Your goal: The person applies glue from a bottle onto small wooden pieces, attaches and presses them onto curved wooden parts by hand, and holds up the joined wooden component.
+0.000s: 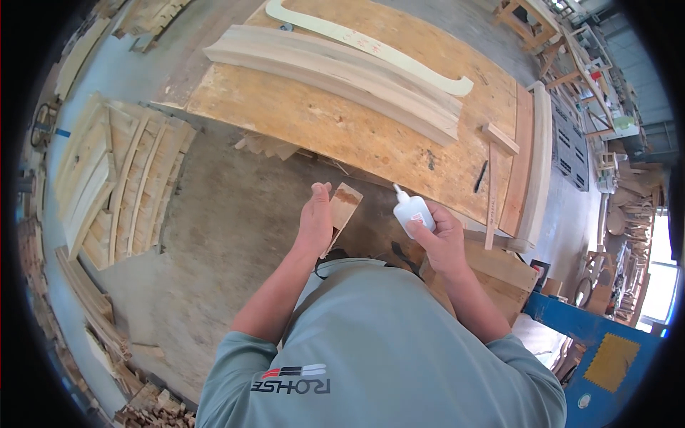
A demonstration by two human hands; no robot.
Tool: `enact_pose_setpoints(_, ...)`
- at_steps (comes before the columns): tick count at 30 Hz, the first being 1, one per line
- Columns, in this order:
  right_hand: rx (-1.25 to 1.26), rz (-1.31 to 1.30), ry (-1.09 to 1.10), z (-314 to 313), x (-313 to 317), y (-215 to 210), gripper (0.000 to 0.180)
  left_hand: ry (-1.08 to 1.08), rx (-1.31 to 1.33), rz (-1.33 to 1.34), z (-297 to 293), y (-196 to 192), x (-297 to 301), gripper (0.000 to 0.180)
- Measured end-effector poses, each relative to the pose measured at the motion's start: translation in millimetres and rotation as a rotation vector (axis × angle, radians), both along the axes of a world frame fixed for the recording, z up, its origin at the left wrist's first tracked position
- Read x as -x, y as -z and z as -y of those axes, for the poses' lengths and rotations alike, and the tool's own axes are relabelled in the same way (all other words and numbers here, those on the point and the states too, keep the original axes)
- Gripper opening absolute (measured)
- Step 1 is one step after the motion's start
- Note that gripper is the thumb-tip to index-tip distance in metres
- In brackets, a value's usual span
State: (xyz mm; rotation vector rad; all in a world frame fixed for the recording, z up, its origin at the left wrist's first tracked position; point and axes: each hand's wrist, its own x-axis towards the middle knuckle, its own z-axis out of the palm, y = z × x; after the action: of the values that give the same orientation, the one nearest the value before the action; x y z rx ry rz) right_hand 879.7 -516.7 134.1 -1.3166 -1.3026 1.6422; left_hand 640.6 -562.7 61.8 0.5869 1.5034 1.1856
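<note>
My left hand point(315, 221) is closed around a small wooden block point(345, 207), held in front of my body. A darker, wet-looking brown patch shows near the block's upper end. In my right hand point(444, 242) is a white plastic glue bottle point(412, 211) with a narrow nozzle tilted up and to the left. The bottle and the block are apart, both close to the near edge of the wooden workbench point(285, 107).
A long curved wooden beam point(342, 75) and a pale curved template point(371, 46) lie across the bench. To the right are a T-shaped wooden square point(492, 185) and a black pen point(480, 177). Stacked curved boards point(121, 178) stand at left; a blue machine point(592, 349) at lower right.
</note>
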Motion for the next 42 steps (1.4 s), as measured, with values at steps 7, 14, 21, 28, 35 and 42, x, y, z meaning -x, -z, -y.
enact_pose_setpoints(7, -0.051, 0.074, 0.101, -13, -20, 54, 0.028, -0.078, -0.005, 0.133, -1, 12, 41, 0.094)
enact_pose_setpoints(14, -0.229, 0.506, 0.313, -83, -86, 135, 0.038, -0.148, -0.017, 0.107, -7, -8, 56, 0.094)
enact_pose_setpoints(21, -0.465, 0.605, 0.423, -197, -164, 212, 0.036, -0.254, -0.063, 0.132, -8, -59, 54, 0.096)
enact_pose_setpoints(28, -0.291, 0.784, 0.425, -228, -171, 229, 0.044, -0.439, 0.011, 0.122, -9, -105, 52, 0.101)
enact_pose_setpoints(35, -0.317, 0.691, 0.393, -230, -173, 244, 0.052, -0.404, 0.085, 0.134, -9, -109, 68, 0.097)
enact_pose_setpoints(42, -0.277, 0.489, 0.350, -228, -175, 246, 0.053, -0.432, 0.141, 0.183, -16, -108, 81, 0.098)
